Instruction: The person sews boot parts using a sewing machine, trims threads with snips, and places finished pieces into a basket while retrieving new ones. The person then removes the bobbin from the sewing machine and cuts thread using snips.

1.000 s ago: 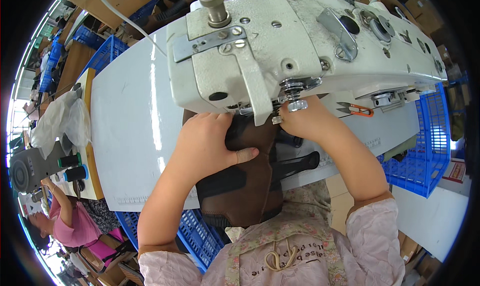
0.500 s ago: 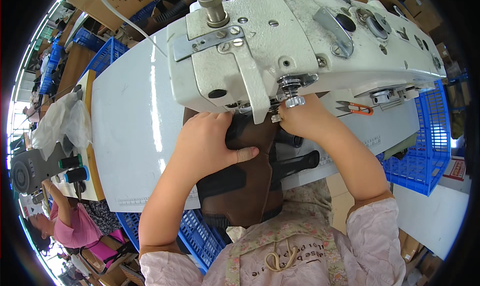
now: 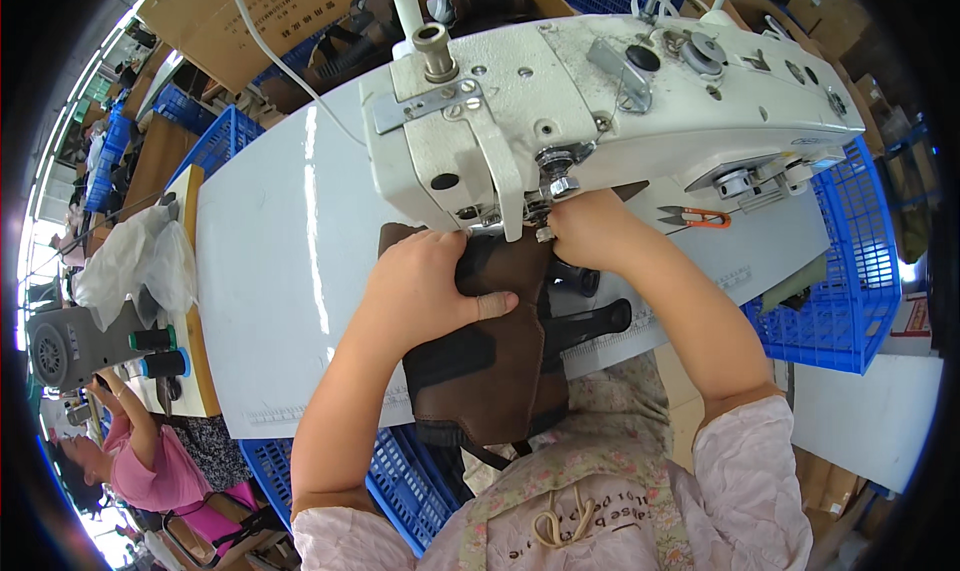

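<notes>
A brown and black stitched piece with dark straps lies under the head of a white sewing machine. My left hand grips its left part, thumb stretched across the brown surface; the fingertips are hidden under the machine head. Close to the needle area, my right hand is closed on the right part of the piece, its fingertips out of sight. One black strap sticks out to the right below that hand. Orange-handled thread snips rest on the white table, right of my right hand.
Blue plastic baskets stand at the right and below the table's front edge. On the left are thread spools, a clear plastic bag and a person in pink at another machine. Behind is a cardboard box.
My view has shifted slightly, showing more behind the machine. The piece sits a little farther under the machine, and a dark strap shows at its near end. Both hands keep their grip.
</notes>
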`<action>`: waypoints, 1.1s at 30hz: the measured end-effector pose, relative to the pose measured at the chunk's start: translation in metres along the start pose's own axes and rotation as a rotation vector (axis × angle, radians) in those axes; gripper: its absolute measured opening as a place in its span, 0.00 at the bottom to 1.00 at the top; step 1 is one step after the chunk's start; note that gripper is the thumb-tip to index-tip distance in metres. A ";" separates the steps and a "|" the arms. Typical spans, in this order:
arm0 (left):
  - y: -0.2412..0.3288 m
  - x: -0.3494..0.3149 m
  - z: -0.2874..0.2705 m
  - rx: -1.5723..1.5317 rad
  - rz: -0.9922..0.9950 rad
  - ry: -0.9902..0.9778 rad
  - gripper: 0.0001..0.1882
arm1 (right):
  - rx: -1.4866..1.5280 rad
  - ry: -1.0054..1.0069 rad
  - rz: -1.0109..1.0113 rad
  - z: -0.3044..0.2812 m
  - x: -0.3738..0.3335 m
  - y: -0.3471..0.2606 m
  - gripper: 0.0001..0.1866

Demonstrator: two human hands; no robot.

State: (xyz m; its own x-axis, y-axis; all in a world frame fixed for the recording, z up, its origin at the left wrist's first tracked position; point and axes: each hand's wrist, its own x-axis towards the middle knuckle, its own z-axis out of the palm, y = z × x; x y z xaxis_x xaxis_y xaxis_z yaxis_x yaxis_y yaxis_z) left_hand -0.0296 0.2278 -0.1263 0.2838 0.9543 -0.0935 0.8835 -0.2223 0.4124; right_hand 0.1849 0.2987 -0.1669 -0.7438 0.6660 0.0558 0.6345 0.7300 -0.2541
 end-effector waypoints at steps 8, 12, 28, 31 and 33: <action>0.004 -0.022 -0.009 0.005 0.054 -0.118 0.44 | 0.042 0.032 -0.117 0.003 -0.017 -0.017 0.19; 0.005 -0.062 -0.003 0.082 0.144 0.034 0.42 | 0.185 0.081 -0.128 0.008 -0.043 -0.050 0.20; -0.008 -0.111 0.018 -0.468 -0.370 0.501 0.47 | 0.052 0.343 -0.136 0.017 -0.080 -0.088 0.21; -0.009 -0.110 0.014 -0.859 -0.478 0.430 0.48 | 0.028 0.345 -0.138 0.012 -0.085 -0.090 0.22; -0.008 -0.117 0.010 -0.857 -0.405 0.426 0.48 | 0.004 0.355 -0.150 -0.002 -0.090 -0.088 0.22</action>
State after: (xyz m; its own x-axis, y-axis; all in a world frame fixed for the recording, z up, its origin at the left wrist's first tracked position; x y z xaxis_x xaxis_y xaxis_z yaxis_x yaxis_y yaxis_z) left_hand -0.0661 0.1160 -0.1277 -0.2775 0.9545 -0.1092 0.2747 0.1878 0.9430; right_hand 0.1963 0.1751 -0.1473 -0.7090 0.5643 0.4230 0.5231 0.8231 -0.2212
